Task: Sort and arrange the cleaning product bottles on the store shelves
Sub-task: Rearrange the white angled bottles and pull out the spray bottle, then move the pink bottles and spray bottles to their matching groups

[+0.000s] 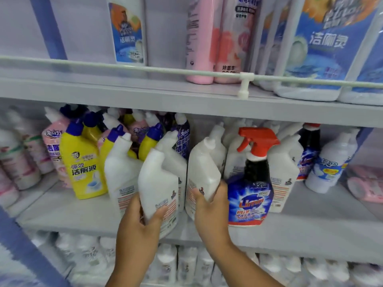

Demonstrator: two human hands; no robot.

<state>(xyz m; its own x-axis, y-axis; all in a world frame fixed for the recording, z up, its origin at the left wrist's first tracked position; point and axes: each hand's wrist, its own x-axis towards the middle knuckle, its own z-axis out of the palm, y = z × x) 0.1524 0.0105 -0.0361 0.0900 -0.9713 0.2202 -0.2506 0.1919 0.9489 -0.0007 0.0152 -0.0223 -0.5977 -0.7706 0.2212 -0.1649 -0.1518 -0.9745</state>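
Currently, near to far:
hands: both busy, one bottle each, at the front of the middle shelf [310,224].
left hand [138,222]: fingers and thumb wrapped round the base of a white angled-neck bottle [157,183]; bottle tilted, base at the shelf lip, whether it rests on the shelf or is lifted cannot be told.
right hand [211,208]: clamped on the lower side of a second white bottle [202,175], which leans left, just beside the first.
red-trigger spray bottle [251,183]: upright at the shelf front, touching or nearly touching the right hand; odd one out among white bottles.
white bottles behind [284,168]: loose cluster, necks pointing various ways, not in clean rows.
yellow bottles [83,160]: grouped at left, blue caps, some leaning on each other.
pink and purple bottles [132,127]: jumbled at the back left, mixed in with the yellow ones.
top shelf [124,88]: tall bottles standing behind a rail [145,68], gaps between them; looks roughly ordered.
bottom shelf: white bottles [186,264] in rows, blurred.
progress: likely early to middle; kinds partly grouped, middle shelf unfinished.
left to do: stand both held bottles straight, align the whites, move the spray bottle, separate the back mix.
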